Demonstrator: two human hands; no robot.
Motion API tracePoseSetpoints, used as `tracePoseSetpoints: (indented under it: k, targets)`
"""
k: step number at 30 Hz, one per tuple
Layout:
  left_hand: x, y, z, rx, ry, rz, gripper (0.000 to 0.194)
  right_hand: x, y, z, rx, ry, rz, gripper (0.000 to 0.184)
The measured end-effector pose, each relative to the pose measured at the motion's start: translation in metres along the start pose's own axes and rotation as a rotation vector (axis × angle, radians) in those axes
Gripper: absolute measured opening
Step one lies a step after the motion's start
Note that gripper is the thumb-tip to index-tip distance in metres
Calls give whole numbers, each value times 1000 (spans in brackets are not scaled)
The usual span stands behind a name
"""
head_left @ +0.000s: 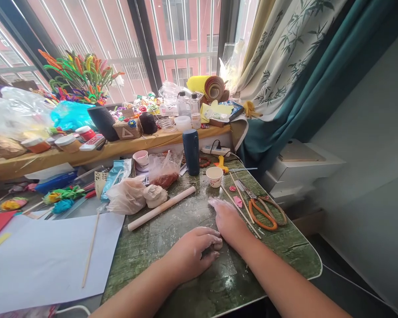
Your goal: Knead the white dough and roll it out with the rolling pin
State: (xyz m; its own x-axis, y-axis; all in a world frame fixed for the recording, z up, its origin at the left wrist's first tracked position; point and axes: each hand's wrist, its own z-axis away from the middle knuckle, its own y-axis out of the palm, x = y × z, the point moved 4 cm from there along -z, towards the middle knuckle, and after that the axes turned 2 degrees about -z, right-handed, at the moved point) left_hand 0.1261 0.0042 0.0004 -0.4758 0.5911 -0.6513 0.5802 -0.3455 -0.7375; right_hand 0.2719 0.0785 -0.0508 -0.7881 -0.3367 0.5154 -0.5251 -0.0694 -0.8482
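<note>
My left hand [192,251] lies palm down on the green marbled table [172,274], its floury fingers curled over a small pale lump of dough [217,244] that mostly hides under them. My right hand [228,221] rests just beyond it, palm down and dusted with flour, fingers flat and pointing away, its heel touching the left fingertips. A wooden rolling pin [161,208] lies to the left of both hands. Behind the pin sit a bigger dough lump [155,195] and a crumpled plastic bag [126,197].
Orange-handled scissors [263,212] and thin wooden sticks [240,205] lie to the right. A small paper cup [214,176], a dark blue bottle [191,152] and a bag of red-brown filling [164,170] stand behind. White paper [49,260] covers the left. A cluttered shelf runs along the window.
</note>
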Motion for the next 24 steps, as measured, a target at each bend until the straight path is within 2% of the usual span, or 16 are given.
tracePoseSetpoints:
  k: [2, 8, 13, 17, 19, 24]
  targets:
    - [0, 1, -2, 17, 9, -28, 16, 0, 0, 0, 3, -3, 2, 61]
    - [-11, -1, -4, 72, 81, -46, 13, 3, 1, 1, 19, 29, 55, 61]
    - [-24, 0, 13, 137, 168, 71, 16, 6, -1, 4, 3, 1, 52, 60]
    - [-24, -11, 36, 117, 182, 56, 11, 4, -1, 3, 17, 2, 45, 64]
    - [-21, -22, 48, 76, 153, 30, 10, 2, 1, 3, 35, -2, 50, 67]
    - [-12, -46, 81, -35, -22, -56, 11, -3, 9, 2, 12, -13, 56, 67]
